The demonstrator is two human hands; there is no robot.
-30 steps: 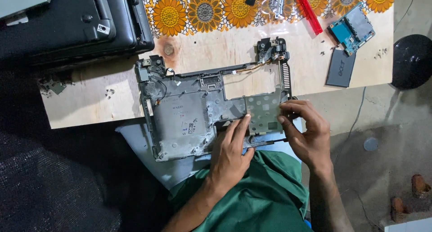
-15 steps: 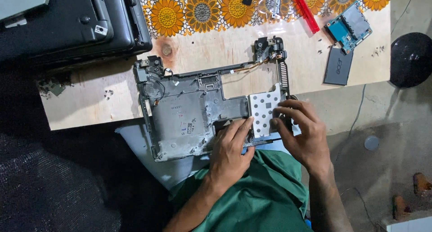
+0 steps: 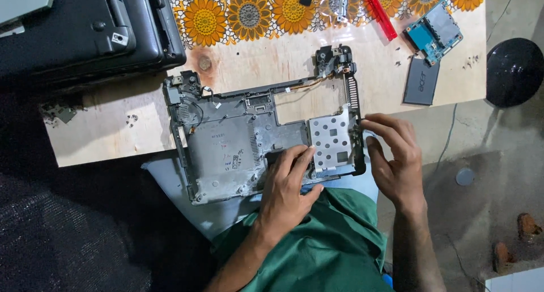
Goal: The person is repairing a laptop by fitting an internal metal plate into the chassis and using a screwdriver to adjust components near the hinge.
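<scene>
Head cam, only one view, looking straight down. Left hand lies flat on the near edge of a stripped grey laptop shell, fingers loosely spread and pressing down next to a perforated metal plate; it isn't wrapped around anything, just bracing. Right hand is open too, fingers stretched out along the shell's right side, with the tips touching the black edge just beside the plate. No real pinch on that side, more of a fingertip contact.

The shell sits half on a plywood board and half over the person's lap, above a green shirt.

Compared with a second ago: back then the right hand was curled over the plate's corner and the plate showed as a dark greenish panel. Half a second ago it already showed its pale holed face with the right hand still on it. Now the plate lies fully exposed in its bay and the right hand has slid off to the side edge. The left hand barely moved.

Counts: two hands, one shell, one plate, one closed black laptop top left, one blue circuit board, one dark flat cover, one red-handled tool, one sunflower cloth.
</scene>
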